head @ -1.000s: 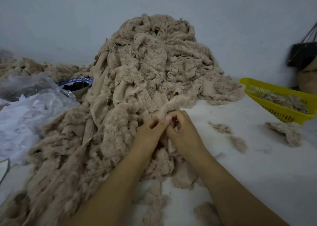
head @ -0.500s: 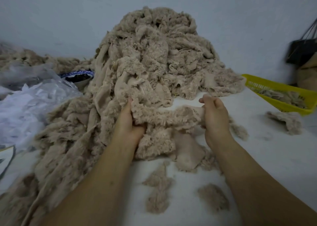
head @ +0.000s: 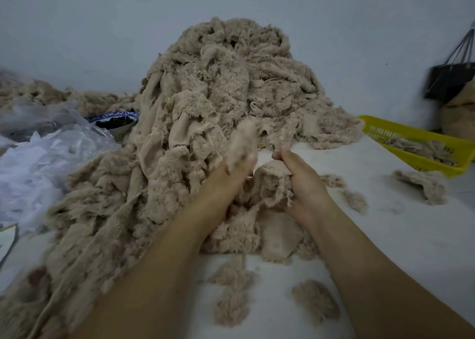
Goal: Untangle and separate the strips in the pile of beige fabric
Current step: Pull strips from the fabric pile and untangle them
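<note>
A tall pile of beige fleecy fabric strips [head: 226,86] rises against the wall and spills down to the left front. At its foot, my left hand [head: 228,176] grips a blurred beige strip [head: 243,139] that sticks up past the fingers. My right hand [head: 300,179] is close beside it, fingers curled around a fluffy beige piece [head: 272,181] that hangs down between the two hands. Both forearms reach in from the bottom edge.
White table [head: 385,235] with loose beige scraps at the front [head: 232,297], [head: 316,302] and right [head: 424,187]. Yellow basket [head: 416,158] with scraps at right. Clear plastic bags [head: 38,163] and a blue-rimmed bowl [head: 115,121] at left. Dark bag [head: 452,81] hangs far right.
My hands first spread apart, stretching a strip between them, then came back together at the pile's foot. The left hand now lifts a strip upward, blurred by motion.
</note>
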`<state>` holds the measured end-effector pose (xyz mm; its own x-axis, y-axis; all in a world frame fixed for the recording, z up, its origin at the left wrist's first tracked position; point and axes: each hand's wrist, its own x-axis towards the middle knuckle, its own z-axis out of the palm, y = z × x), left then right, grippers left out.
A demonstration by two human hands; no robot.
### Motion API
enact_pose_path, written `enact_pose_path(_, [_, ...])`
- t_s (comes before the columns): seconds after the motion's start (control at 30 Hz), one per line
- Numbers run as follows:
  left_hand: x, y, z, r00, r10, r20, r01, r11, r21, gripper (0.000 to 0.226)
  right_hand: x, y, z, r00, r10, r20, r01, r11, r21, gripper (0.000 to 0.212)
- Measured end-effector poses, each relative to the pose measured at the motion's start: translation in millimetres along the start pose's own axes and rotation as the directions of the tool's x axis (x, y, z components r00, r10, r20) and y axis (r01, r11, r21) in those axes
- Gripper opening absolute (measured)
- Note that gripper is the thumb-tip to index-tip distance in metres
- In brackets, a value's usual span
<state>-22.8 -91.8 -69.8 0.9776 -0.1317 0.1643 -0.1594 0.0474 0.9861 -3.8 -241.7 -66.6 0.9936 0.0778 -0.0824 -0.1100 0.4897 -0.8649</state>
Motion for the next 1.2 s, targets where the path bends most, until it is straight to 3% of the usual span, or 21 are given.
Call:
enact_pose_path(0.07, [-4,-4,4,0.996,0.009,0.088,-0.024,0.984,0.175,0.033,-1,1,1,0.999,-0.038,0.024,0.038,0.999,0.003,0.024])
enact_pose_path(0.13, [-4,-5,2,0.999,-0.018,0.043,0.005,0.962,0.272,0.023,-1,1,1,0.998,-0.062,0.017,0.062,0.998,-0.003,0.024])
enact_pose_path(0.27, [-2,-5,-1,0.998,0.016,-0.057,-0.002,0.973,0.232,0.005,-1,0,-1,0.995,-0.097,-0.036,0.091,0.985,-0.143,0.029])
enact_pose_path(0.37, [-1,-2,-2,0.989,0.064,-0.13,-0.037,0.979,0.201,0.011,0,-2,-3,0.986,-0.136,-0.1,0.116,0.976,-0.181,0.028])
enact_pose_path(0.5, [5,-4,-9,0.962,-0.014,-0.272,-0.022,0.992,-0.127,0.016,1,-7,-3,0.98,-0.174,-0.1,0.17,0.984,-0.047,0.028])
enact_pose_path(0.57, [10,-1,-21,0.943,-0.079,-0.324,-0.058,0.918,-0.392,0.024,1,-13,-7,0.97,-0.204,-0.13,0.213,0.975,0.064,0.032])
enact_pose_path(0.63, [13,5,-31,0.893,-0.218,-0.394,-0.045,0.827,-0.56,0.028,3,-16,-12,0.963,-0.232,-0.139,0.243,0.968,0.065,0.035])
enact_pose_path(0.73, [11,5,-23,0.902,-0.191,-0.387,-0.039,0.856,-0.515,0.026,-2,-2,-6,0.967,-0.245,0.061,0.253,0.931,-0.263,0.042])
enact_pose_path(0.8, [7,1,-11,0.925,-0.075,-0.374,-0.053,0.946,-0.321,0.02,-8,15,5,0.949,-0.201,0.244,0.306,0.781,-0.545,0.039])
enact_pose_path(0.87, [2,-1,-6,0.94,0.036,-0.34,-0.068,0.994,-0.083,0.022,-11,26,13,0.919,-0.192,0.345,0.388,0.607,-0.693,0.037])
enact_pose_path(0.9, [1,-1,-6,0.94,0.065,-0.336,-0.085,0.995,-0.044,0.023,-11,28,13,0.906,-0.21,0.368,0.421,0.542,-0.727,0.04])
enact_pose_path(0.97, [3,3,-12,0.92,0.086,-0.382,-0.161,0.972,-0.17,0.017,-11,24,9,0.893,-0.229,0.388,0.45,0.492,-0.745,0.049])
enact_pose_path(1.1, [13,14,-45,0.837,-0.183,-0.515,-0.24,0.724,-0.647,0.026,-15,12,3,0.921,-0.158,0.356,0.37,0.642,-0.672,0.048])
enact_pose_path(1.17, [13,13,-53,0.818,-0.236,-0.524,-0.278,0.636,-0.72,0.032,-15,7,3,0.944,-0.118,0.307,0.296,0.711,-0.637,0.049])
enact_pose_path(1.2, [13,13,-51,0.814,-0.234,-0.532,-0.277,0.648,-0.709,0.032,-15,6,4,0.951,-0.094,0.295,0.269,0.718,-0.642,0.057])
